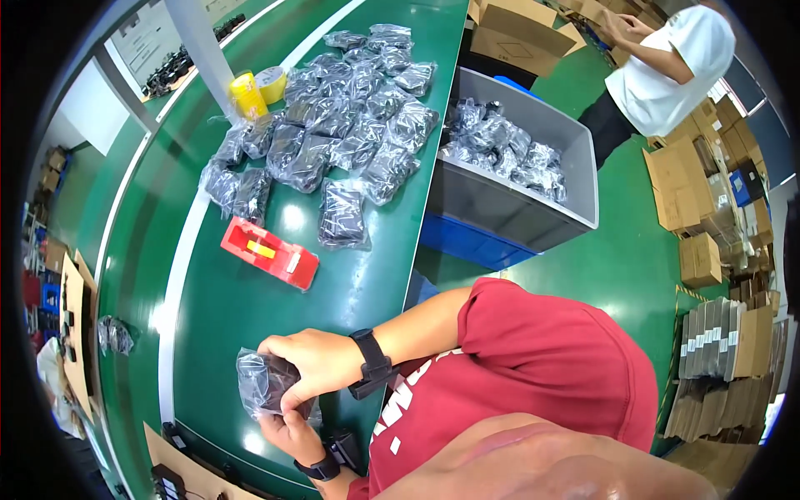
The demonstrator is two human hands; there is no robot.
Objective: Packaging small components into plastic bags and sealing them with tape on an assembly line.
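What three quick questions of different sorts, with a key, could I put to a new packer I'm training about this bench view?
1. True or false: both hands hold the clear bag of dark parts.
2. Which lies nearer the red tape dispenser: A, the yellow tape rolls, or B, the grey bin?
3. Fill in: each wrist wears a black ____.

Key:
1. True: the right hand grips it from above, the left hand from below.
2. A.
3. Band, seen on the right wrist and left wrist.
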